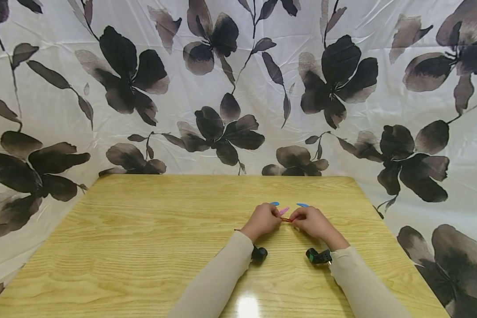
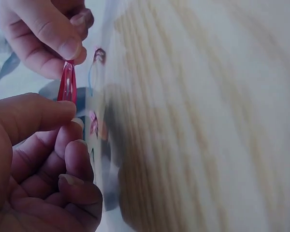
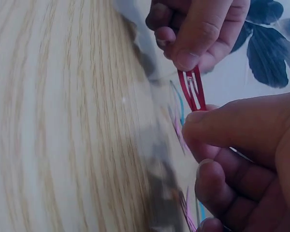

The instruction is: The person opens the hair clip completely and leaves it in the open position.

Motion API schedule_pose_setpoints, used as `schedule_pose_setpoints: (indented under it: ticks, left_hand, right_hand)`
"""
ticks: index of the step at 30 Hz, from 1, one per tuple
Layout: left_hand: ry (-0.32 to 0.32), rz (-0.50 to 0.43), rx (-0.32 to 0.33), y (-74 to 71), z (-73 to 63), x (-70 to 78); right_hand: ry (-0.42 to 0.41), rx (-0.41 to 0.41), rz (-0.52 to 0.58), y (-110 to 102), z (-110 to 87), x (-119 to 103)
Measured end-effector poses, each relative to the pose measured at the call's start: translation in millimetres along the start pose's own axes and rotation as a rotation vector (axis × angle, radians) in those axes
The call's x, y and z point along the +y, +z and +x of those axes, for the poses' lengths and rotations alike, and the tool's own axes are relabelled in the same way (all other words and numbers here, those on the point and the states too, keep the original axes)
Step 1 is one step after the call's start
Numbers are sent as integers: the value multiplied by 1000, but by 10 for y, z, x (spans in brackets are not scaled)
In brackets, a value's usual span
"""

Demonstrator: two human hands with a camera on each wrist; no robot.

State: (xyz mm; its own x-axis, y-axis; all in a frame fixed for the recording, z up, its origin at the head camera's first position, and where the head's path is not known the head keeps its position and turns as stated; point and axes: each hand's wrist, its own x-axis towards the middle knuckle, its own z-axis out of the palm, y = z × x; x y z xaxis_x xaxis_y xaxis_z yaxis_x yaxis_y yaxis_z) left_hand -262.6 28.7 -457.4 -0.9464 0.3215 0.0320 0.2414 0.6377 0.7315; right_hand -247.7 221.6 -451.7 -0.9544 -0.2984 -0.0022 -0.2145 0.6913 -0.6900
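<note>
The clip (image 3: 191,89) is red, the table (image 1: 143,247) yellow wood-grain, the sleeves (image 1: 219,274) cream, the cloth (image 1: 270,128) dark-flowered on white.

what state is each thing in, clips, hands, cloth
red clip, pinched at both ends; snapped or not, unclear
blue clips, lying on table
pink clip in head view, lying on table
left hand, pinching red clip
right hand, pinching red clip
cloth, hanging, creased

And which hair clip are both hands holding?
The red clip, pinched between left hand and right hand; the pink clip and blue clips lie on the table.
</note>
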Motion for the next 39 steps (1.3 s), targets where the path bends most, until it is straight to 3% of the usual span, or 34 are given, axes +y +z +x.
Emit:
schedule_pose_setpoints:
  ticks: [21,28,39]
  left_hand:
    - [-59,-71,9,-265,-105,-132]
    - [-112,-148,-9,-368,-163,-167]
    - [-70,-165,12,-494,-227,-298]
  right_hand:
    - [21,111,140,210,87,-177]
    - [5,121,159,281,122,-261]
    - [-23,103,230,380,181,-357]
